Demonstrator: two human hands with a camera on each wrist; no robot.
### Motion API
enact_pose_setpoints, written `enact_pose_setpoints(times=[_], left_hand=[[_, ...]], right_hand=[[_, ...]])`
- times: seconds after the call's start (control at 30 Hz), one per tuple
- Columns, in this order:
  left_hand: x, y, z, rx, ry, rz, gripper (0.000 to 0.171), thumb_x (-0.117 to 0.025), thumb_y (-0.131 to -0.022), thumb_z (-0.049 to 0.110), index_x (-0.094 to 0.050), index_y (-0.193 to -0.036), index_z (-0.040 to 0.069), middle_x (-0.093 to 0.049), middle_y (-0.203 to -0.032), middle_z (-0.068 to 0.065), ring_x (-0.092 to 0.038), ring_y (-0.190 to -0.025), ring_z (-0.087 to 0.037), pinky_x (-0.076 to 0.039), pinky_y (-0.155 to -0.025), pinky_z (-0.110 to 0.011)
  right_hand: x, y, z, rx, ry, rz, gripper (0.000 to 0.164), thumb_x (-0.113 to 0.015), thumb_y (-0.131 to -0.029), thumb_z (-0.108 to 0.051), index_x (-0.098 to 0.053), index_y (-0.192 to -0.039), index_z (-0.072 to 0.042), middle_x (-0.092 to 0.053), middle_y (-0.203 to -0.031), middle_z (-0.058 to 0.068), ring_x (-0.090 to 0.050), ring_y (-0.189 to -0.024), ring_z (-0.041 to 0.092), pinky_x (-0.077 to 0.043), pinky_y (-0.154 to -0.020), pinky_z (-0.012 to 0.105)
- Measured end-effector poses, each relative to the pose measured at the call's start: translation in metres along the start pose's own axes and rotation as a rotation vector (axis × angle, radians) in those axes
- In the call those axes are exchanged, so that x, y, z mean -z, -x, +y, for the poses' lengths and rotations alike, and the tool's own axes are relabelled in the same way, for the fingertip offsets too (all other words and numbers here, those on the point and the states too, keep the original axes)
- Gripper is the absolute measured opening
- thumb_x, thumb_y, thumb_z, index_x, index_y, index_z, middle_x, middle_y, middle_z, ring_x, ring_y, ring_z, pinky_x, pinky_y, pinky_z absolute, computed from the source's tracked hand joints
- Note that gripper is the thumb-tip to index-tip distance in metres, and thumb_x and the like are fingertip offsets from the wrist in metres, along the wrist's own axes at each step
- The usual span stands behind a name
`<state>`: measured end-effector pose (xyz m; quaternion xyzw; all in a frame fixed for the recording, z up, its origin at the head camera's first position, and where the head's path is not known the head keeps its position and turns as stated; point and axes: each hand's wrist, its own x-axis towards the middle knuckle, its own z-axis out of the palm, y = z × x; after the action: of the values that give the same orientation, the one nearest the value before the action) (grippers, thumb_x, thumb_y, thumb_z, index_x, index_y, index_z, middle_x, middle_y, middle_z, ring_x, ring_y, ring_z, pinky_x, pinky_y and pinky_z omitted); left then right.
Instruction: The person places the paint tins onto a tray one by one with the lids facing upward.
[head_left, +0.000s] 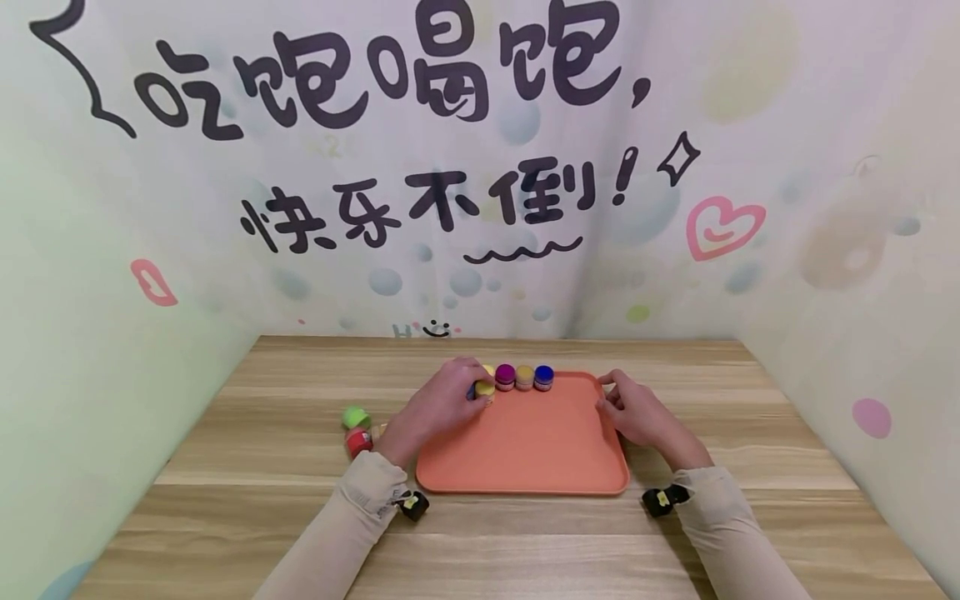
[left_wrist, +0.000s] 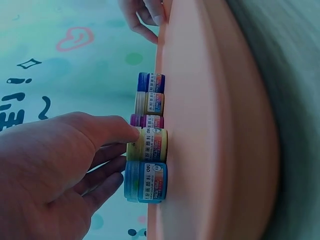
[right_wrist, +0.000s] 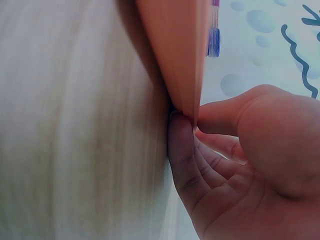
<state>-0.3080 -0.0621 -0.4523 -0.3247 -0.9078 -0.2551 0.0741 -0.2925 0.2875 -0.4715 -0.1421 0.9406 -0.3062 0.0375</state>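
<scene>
My left hand (head_left: 448,393) is over the far left part of the orange tray (head_left: 525,450), its thumb and fingers around a small yellow paint jar (left_wrist: 152,145). In the left wrist view a light-blue paint jar (left_wrist: 150,181) stands right beside the yellow one. A purple jar (head_left: 506,377), an ochre jar (head_left: 524,378) and a dark-blue jar (head_left: 543,378) line up along the tray's far edge. At the tray's right rim, my right hand (head_left: 633,410) pinches the edge, thumb on the upper side and fingertips underneath.
Left of the tray, a green jar (head_left: 356,418) and a red jar (head_left: 359,442) lie on the wooden table (head_left: 517,550), with another pale jar (head_left: 379,432) partly hidden by the left wrist. Behind the table hangs a printed backdrop (head_left: 480,292).
</scene>
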Motion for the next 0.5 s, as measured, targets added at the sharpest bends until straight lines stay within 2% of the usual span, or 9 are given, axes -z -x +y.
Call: enact_pose_setpoints(times=[0.5], left_hand=[[0.0007, 0.0017, 0.0020, 0.000, 0.026, 0.021, 0.022, -0.085, -0.092, 0.006, -0.081, -0.113, 0.001, -0.076, -0.112, -0.012, -0.071, -0.110, -0.031, -0.062, -0.099, -0.045]], right_hand=[[-0.0010, 0.0005, -0.0008, -0.016, 0.003, 0.006, 0.041, -0.063, -0.109, -0.010, -0.049, -0.143, 0.006, -0.072, -0.105, 0.017, -0.069, -0.087, 0.021, -0.062, -0.078, 0.040]])
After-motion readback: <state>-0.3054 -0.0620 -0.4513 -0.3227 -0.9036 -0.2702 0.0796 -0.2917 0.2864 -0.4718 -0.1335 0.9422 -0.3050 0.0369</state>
